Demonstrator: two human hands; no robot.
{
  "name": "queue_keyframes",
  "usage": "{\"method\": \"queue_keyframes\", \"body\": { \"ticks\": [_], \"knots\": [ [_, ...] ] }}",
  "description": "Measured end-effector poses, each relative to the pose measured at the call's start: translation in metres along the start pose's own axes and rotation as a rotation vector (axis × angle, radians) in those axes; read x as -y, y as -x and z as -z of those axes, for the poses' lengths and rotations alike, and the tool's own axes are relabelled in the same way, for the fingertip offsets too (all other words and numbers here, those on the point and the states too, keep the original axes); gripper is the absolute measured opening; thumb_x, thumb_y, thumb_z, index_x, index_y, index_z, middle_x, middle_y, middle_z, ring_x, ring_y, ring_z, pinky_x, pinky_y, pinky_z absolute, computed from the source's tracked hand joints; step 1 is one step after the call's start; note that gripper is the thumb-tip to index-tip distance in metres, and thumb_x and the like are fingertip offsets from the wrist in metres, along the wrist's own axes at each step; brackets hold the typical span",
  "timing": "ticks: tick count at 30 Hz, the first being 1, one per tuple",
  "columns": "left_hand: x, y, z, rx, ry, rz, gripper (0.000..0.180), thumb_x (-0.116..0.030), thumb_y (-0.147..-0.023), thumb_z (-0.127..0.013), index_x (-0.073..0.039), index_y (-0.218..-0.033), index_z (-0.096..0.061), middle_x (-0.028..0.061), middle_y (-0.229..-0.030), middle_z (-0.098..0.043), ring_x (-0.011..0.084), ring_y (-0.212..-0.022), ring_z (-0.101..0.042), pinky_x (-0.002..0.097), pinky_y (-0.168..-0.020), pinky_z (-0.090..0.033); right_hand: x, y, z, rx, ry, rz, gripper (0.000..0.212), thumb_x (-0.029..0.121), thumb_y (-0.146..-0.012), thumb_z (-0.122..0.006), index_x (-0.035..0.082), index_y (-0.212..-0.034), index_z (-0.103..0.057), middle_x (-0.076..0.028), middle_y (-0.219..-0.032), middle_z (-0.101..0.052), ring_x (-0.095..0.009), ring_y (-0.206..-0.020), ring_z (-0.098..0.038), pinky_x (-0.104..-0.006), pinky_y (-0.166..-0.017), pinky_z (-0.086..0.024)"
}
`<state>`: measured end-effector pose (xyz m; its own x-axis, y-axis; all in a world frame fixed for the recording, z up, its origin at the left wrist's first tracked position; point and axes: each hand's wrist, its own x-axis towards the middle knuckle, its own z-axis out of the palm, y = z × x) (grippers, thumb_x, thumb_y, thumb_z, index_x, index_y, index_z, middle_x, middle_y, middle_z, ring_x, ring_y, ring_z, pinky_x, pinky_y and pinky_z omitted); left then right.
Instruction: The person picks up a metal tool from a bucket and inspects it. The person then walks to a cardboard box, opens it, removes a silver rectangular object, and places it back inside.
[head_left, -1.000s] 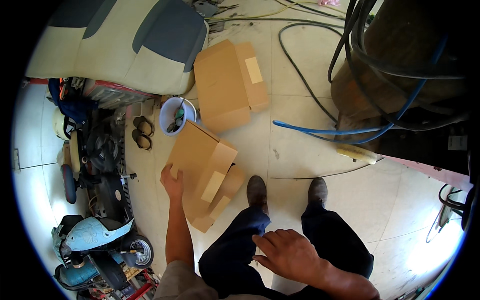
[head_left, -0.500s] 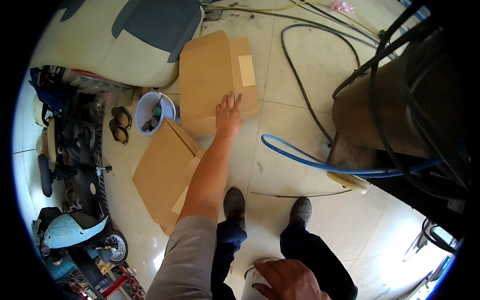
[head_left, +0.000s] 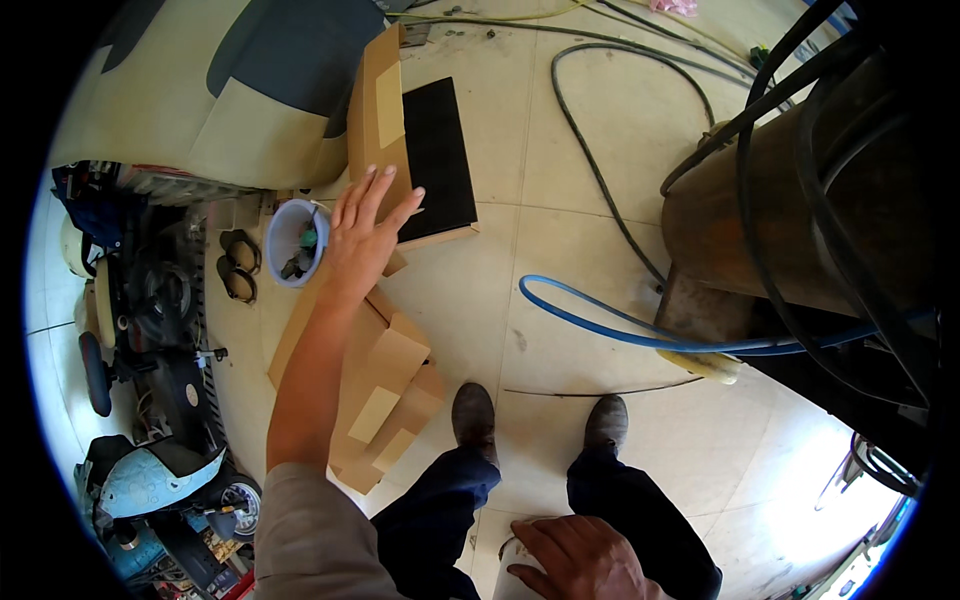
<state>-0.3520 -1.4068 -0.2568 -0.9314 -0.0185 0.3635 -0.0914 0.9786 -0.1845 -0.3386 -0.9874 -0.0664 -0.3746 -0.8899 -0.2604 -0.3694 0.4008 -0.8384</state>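
Note:
My left hand reaches forward with its fingers spread, over the raised lid of a brown cardboard box. Whether its fingertips touch the cardboard is hard to tell. Inside the box lies a flat black item that fills the opening. Close to my body, my right hand is closed round a white cylinder-shaped thing, mostly covered by the hand and cut off by the lower edge. Below my left forearm sits a second cardboard box, with flaps partly lifted.
A pale blue bucket with small bits in it stands left of the boxes, beside dark sandals. A blue hose loops out near a rusty tank on the right. A thin rod lies before my shoes. Scooters stand at left.
The far box's lid has swung up to the left, uncovering the black item. My left hand has moved left with its fingers spreading. The nearer box's flaps stand more open. My right hand stays put.

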Motion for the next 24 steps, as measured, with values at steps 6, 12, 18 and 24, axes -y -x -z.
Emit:
{"method": "queue_keyframes", "body": {
  "ticks": [6,12,18,24],
  "knots": [
    [0.03,0.022,0.054,0.058,-0.17,0.06,0.039,-0.007,-0.08,-0.071,-0.017,-0.118,-0.067,0.0073,-0.145,-0.05,0.029,-0.142,-0.042,0.0499,-0.117,-0.031,0.007,0.0,-0.005,0.012,0.012,0.042,0.049,0.024,-0.076,-0.079,0.002,-0.117,-0.063,-0.012,-0.096,-0.066,-0.028,-0.088,-0.065,-0.0394,-0.077,-0.052],
    [0.012,-0.008,0.075,0.241,-0.436,0.303,0.04,-0.023,-0.077,-0.078,-0.004,-0.11,-0.065,0.0119,-0.135,-0.056,0.0316,-0.135,-0.047,0.0495,-0.115,-0.034,0.007,0.001,-0.011,-0.013,0.017,0.026,0.048,0.024,-0.076,-0.079,0.003,-0.116,-0.063,-0.012,-0.097,-0.066,-0.028,-0.088,-0.065,-0.0396,-0.077,-0.052],
    [-0.077,-0.034,-0.091,0.871,0.338,0.181,0.05,-0.029,-0.088,-0.068,-0.009,-0.132,-0.058,0.012,-0.138,-0.058,0.0328,-0.122,-0.058,0.0478,-0.102,-0.047,0.013,-0.002,-0.018,0.038,0.01,0.049,0.047,0.024,-0.076,-0.079,0.004,-0.116,-0.064,-0.012,-0.098,-0.066,-0.028,-0.089,-0.065,-0.0393,-0.078,-0.052],
    [-0.114,0.0,-0.151,0.599,0.129,0.475,0.062,-0.033,-0.089,-0.065,0.003,-0.136,-0.049,0.0236,-0.15,-0.043,0.0406,-0.116,-0.061,0.055,-0.1,-0.047,0.002,0.003,-0.009,0.05,-0.001,0.021,0.049,0.025,-0.078,-0.077,0.003,-0.118,-0.063,-0.012,-0.099,-0.065,-0.028,-0.091,-0.064,-0.0397,-0.08,-0.051]
  ]
}}
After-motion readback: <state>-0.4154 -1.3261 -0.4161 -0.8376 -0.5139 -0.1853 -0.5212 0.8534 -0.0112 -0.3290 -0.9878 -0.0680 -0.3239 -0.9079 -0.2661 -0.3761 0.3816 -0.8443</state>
